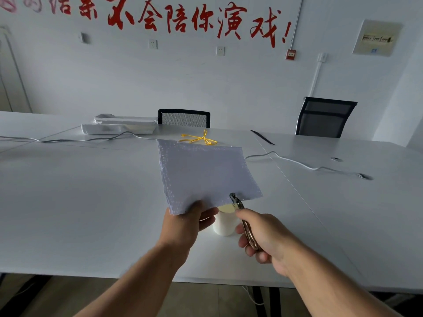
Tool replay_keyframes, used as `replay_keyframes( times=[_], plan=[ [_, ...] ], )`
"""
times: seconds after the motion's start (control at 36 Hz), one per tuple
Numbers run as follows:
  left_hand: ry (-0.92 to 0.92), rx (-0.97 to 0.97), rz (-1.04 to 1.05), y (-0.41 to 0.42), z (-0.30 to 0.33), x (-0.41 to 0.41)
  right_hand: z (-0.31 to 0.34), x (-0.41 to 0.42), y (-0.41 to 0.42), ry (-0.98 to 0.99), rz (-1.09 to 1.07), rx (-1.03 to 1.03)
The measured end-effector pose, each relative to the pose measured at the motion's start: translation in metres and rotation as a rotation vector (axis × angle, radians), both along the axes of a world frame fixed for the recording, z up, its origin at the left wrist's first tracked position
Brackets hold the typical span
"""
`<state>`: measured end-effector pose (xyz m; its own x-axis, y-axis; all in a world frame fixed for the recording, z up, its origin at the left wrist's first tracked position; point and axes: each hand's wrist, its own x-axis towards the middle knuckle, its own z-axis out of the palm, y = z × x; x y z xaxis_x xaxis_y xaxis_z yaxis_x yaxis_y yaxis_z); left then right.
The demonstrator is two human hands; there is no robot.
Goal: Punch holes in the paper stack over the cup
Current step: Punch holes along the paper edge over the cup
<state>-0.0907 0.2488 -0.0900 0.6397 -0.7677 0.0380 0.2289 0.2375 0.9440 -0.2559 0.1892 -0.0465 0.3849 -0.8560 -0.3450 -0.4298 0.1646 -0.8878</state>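
Observation:
My left hand (183, 221) pinches the near corner of a white paper stack (203, 172), holding it up off the table; rows of small holes run along its edges. My right hand (263, 236) grips a metal hole punch (240, 210), whose jaws bite the stack's near edge. A white paper cup (225, 223) stands on the table directly under that edge, partly hidden by both hands and the paper.
The white table (91, 202) stretches wide, its near edge just below my forearms. A yellow cord (201, 139) lies behind the paper. A white cable (304, 165) runs on the right, white trays (119, 125) sit at the back left, and two black chairs stand behind.

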Motion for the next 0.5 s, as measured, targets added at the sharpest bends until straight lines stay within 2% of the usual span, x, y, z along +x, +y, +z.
replay_keyframes(
  times=[0.14, 0.22, 0.42, 0.5],
  plan=[
    [-0.011, -0.011, 0.017, 0.003, 0.003, 0.002, 0.002, -0.010, -0.003, 0.020, -0.032, -0.062],
    [-0.011, -0.033, 0.030, 0.007, 0.006, 0.007, 0.005, -0.012, -0.003, 0.062, -0.021, -0.169],
    [0.017, -0.088, 0.129, 0.016, 0.022, 0.036, 0.005, -0.011, 0.003, 0.463, 0.065, -0.628],
    [-0.021, -0.068, 0.208, 0.024, 0.030, 0.054, 0.006, -0.009, 0.005, 0.563, 0.108, -0.786]
  ],
)
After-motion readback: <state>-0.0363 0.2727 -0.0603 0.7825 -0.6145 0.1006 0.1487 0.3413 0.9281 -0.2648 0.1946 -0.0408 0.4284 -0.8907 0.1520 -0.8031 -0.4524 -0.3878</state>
